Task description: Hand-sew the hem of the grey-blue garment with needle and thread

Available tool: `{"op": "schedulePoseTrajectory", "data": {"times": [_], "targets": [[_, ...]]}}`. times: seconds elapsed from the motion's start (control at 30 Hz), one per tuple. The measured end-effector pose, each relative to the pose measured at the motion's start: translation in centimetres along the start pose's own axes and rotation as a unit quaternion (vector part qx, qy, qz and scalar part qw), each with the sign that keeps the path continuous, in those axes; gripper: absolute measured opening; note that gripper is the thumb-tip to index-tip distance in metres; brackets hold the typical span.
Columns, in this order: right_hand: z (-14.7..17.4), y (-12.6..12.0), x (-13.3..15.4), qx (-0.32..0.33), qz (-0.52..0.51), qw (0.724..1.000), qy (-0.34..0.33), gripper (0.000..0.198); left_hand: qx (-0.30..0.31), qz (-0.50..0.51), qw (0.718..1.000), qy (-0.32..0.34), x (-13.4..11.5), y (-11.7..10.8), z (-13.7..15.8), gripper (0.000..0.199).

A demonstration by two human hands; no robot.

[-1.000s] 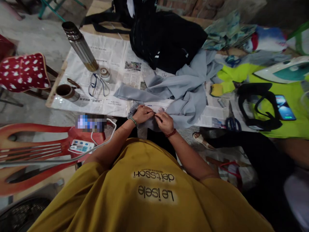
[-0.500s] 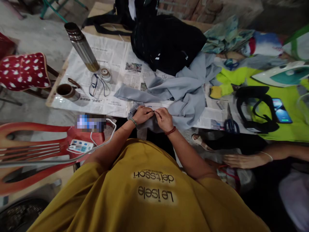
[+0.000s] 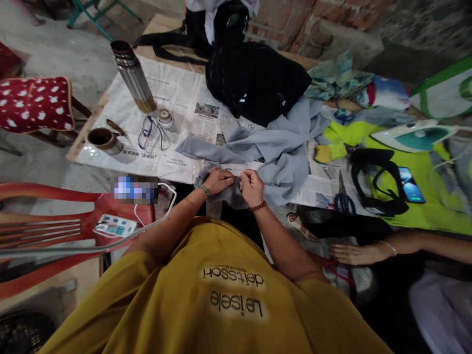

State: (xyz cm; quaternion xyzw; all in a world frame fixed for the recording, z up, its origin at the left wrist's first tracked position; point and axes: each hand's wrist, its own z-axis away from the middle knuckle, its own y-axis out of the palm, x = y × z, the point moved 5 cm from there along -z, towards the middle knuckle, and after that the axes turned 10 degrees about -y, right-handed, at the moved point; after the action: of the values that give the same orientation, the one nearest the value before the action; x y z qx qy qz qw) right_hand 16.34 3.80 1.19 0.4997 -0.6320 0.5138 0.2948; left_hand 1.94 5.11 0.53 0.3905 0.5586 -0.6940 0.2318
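Grey cloth (image 3: 283,169) lies crumpled along the table's near edge and hangs down over it toward my lap. My left hand (image 3: 219,181), with a green beaded bracelet at the wrist, pinches the edge of this cloth between thumb and fingers. Just right of it, my right hand (image 3: 252,188) has its thumb and forefinger pressed together, a small gap from the left fingertips. Whatever sits in that right pinch is too small to make out. Part of the cloth is hidden beneath both hands.
Newspaper covers the table, with a steel thermos (image 3: 133,76), a mug (image 3: 104,141), eyeglasses (image 3: 148,132) and a black bag (image 3: 254,81). To the right are scissors (image 3: 343,196), an iron (image 3: 413,133) and a phone (image 3: 411,184). Another person's hand (image 3: 357,253) rests at lower right.
My right hand has drawn slightly up and away from the left fingertips, opening a small gap. The left hand keeps its hold on the cloth. The view has shifted a little.
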Motion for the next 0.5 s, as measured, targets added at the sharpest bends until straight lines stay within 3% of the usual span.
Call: {"op": "schedulePoseTrajectory", "data": {"times": [0.1, 0.2, 0.33, 0.5], "targets": [[-0.6, -0.3, -0.4, -0.085, -0.1, 0.988, 0.075, 0.037, 0.007, -0.04, 0.999, -0.009, -0.2, 0.1, 0.3, 0.036], [-2.2, -1.7, 0.4, -0.125, -0.144, 0.979, 0.074, 0.042, 0.01, -0.071, 0.997, -0.001, -0.5, 0.2, 0.5, 0.03], [-3.9, -2.9, 1.7, -0.055, -0.193, 0.976, 0.09, 0.049, 0.001, -0.075, 0.997, 0.006, -0.4, 0.3, 0.6, 0.031], [-3.5, -2.4, 2.3, 0.037, -0.3, 0.935, 0.185, 0.045, -0.007, -0.085, 0.996, 0.016, -0.2, 0.4, 0.5, 0.03]]}}
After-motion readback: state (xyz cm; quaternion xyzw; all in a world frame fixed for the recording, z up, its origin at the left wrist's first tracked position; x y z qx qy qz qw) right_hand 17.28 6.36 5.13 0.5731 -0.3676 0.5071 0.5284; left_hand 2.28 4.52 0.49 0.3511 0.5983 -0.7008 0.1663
